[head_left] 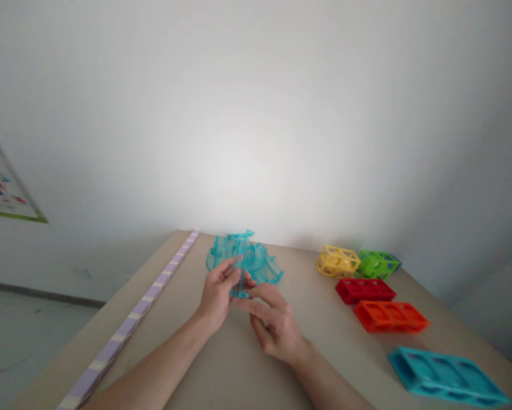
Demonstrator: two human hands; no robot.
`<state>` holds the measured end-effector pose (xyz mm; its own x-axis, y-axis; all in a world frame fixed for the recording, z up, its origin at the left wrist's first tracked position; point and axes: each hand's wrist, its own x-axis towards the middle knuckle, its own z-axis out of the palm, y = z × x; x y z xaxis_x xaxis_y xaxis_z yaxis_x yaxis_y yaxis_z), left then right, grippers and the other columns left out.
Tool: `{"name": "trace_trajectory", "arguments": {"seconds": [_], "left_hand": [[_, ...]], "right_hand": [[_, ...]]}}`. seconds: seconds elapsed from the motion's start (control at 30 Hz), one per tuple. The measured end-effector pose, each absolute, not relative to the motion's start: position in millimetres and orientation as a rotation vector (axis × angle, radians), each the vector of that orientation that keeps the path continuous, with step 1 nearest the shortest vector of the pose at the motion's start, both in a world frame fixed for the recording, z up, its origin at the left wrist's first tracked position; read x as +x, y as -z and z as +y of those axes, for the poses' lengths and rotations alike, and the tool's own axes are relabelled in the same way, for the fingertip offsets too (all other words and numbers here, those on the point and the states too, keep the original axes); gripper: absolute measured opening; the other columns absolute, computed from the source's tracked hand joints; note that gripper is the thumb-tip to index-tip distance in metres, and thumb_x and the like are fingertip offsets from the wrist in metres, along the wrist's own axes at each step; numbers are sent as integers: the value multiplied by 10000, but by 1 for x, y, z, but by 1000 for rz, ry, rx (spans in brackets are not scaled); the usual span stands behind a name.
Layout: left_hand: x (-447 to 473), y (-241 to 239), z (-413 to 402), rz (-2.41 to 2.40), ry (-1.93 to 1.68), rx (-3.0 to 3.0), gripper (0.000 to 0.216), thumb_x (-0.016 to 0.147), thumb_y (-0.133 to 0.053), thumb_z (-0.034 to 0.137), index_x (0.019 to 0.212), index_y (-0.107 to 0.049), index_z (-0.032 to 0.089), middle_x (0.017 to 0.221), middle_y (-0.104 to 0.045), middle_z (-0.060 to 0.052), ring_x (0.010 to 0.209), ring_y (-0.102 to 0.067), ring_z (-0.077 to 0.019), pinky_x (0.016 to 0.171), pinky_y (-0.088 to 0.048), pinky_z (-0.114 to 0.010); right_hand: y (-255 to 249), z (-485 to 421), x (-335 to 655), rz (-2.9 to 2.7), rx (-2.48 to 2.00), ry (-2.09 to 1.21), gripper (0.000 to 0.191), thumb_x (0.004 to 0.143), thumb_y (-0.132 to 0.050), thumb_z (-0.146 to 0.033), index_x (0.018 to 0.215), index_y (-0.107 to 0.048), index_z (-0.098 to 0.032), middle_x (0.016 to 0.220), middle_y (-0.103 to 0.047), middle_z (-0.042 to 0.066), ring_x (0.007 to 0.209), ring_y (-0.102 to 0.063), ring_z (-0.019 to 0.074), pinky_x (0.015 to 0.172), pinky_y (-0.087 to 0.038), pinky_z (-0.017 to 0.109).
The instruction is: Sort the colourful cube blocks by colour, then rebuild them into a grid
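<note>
A clear teal plastic piece [240, 289], narrow with a wider foot at its lower end, is held upright over the table. My left hand [218, 289] grips it from the left between thumb and fingers. From the right, my right hand [275, 323] has its fingers closed in on the lower end of the same piece. Just behind the hands lies a heap of curved see-through teal plastic pieces [262, 266], partly hidden by the held piece and my fingers. Blur hides the finer details.
On the right side stand a yellow openwork block [338, 262], a green one [376, 264], and red [365, 291], orange [391, 316] and teal [450, 376] hollow blocks. A purple-and-white striped strip [138, 313] runs along the table's left side. A wall [256, 125] backs the table.
</note>
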<state>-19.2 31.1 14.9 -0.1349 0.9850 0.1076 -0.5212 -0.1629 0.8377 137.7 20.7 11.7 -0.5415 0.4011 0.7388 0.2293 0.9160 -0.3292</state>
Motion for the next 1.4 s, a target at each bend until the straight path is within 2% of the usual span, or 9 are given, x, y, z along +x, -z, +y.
{"name": "trace_trajectory", "arguments": {"seconds": [0.17, 0.27, 0.33, 0.43, 0.53, 0.7, 0.83, 1.07, 1.4], "left_hand": [[-29, -17, 38, 806, -1681, 736, 307, 658, -676, 182, 956, -622, 139, 566, -586, 48, 399, -497, -84, 441, -396, -215], [-26, -12, 39, 859, -1578, 739, 213, 676, -622, 212, 877, -607, 142, 503, -544, 53, 353, -448, -84, 388, -354, -210], [-21, -8, 40, 879, -1480, 747, 184, 683, -622, 248, 835, -593, 147, 488, -542, 49, 331, -443, -92, 371, -363, -217], [-14, -2, 42, 910, -1367, 762, 169, 700, -637, 276, 794, -573, 152, 539, -612, 9, 358, -527, -123, 390, -426, -239], [-9, 0, 44, 930, -1340, 732, 150, 717, -657, 246, 771, -558, 146, 686, -710, -82, 528, -670, -179, 487, -513, -261], [-9, 0, 45, 884, -1362, 706, 131, 759, -667, 202, 789, -553, 143, 910, -749, -165, 697, -732, -219, 568, -563, -275], [-11, -1, 46, 860, -1375, 668, 122, 776, -659, 176, 787, -542, 141, 937, -749, -179, 684, -740, -235, 569, -575, -293], [-12, -2, 48, 833, -1373, 624, 85, 777, -623, 130, 783, -539, 134, 1007, -729, -186, 693, -739, -231, 562, -576, -297], [-13, 1, 48, 823, -1394, 635, 39, 771, -602, 133, 802, -605, 108, 916, -724, -139, 575, -707, -191, 477, -521, -260]], "right_hand": [[3, 51, 153, -1947, -962, -126, 198, 884, -527, -224, 1045, -639, -194, 953, -670, 94, 902, -620, 220, 826, -506, 380], [12, 65, 155, -1923, -1241, -134, 329, 809, -631, -362, 1081, -633, -178, 918, -680, 98, 832, -615, 241, 788, -502, 404], [15, 71, 152, -1888, -1304, -238, 352, 786, -629, -364, 1084, -652, -180, 887, -695, 86, 790, -615, 230, 776, -493, 390], [16, 75, 146, -1799, -1320, -370, 275, 782, -570, -308, 993, -703, -190, 832, -710, 68, 736, -615, 206, 764, -479, 359], [15, 75, 145, -1739, -1339, -429, 253, 774, -541, -293, 922, -724, -199, 760, -708, 44, 667, -607, 186, 708, -476, 324], [15, 70, 149, -1591, -1368, -527, 327, 800, -530, -367, 996, -702, -169, 752, -697, 47, 591, -597, 172, 590, -467, 292], [17, 70, 148, -1456, -1305, -681, 422, 855, -477, -434, 1125, -623, -145, 645, -642, 12, 489, -577, 156, 469, -450, 262], [15, 71, 144, -1152, -1066, -1049, 512, 788, -622, -452, 1177, -555, -127, 585, -617, -20, 523, -608, 176, 540, -541, 321], [11, 56, 137, -1213, -1001, -1013, 465, 807, -619, -479, 1122, -563, -141, 583, -603, -35, 509, -580, 143, 551, -502, 295]]}}
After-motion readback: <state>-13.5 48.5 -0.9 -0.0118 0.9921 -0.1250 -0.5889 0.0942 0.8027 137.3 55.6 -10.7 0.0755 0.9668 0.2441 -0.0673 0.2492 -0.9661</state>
